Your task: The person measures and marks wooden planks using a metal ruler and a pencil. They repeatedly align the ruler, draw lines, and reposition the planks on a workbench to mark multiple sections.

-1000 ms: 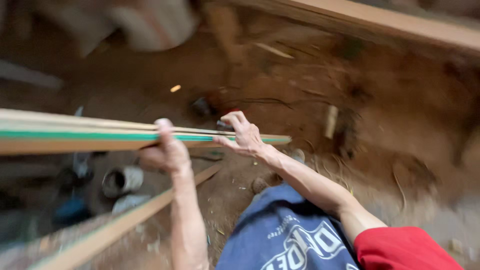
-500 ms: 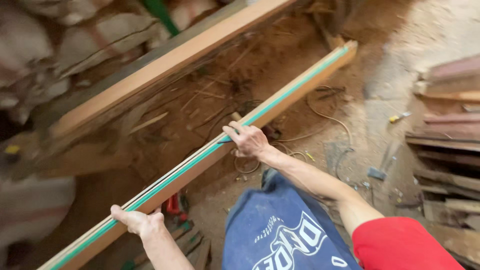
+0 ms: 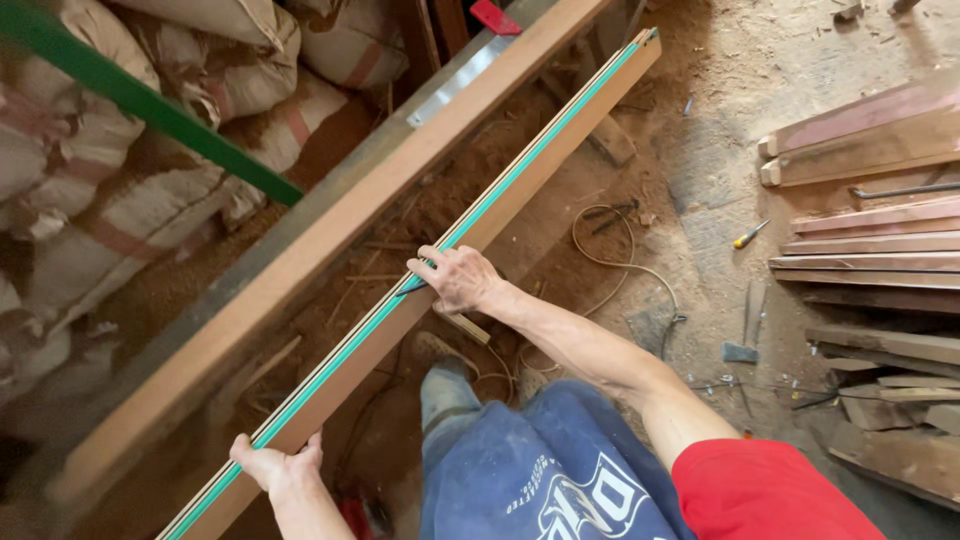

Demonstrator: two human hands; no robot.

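Note:
I hold a long wooden board [image 3: 520, 165] with a green strip along its upper edge; it runs diagonally from the lower left to the upper right. My left hand [image 3: 275, 465] grips its near end from below. My right hand [image 3: 455, 278] is closed over the top edge near the middle, and something thin and dark, perhaps a pencil, shows under its fingers. My blue shorts [image 3: 540, 470] and a red sleeve [image 3: 770, 490] fill the bottom of the view.
A broad wooden beam [image 3: 300, 255] lies parallel just left of the board. Filled sacks [image 3: 120, 180] and a green bar [image 3: 150, 105] are at the left. Stacked planks [image 3: 870, 250], a screwdriver [image 3: 750, 234] and a looping cord [image 3: 620, 265] lie on the sawdust floor at the right.
The view has swung and steadied. The board has moved up and left alongside the beam, with both hands still on it; my left hand sits a little lower and further right.

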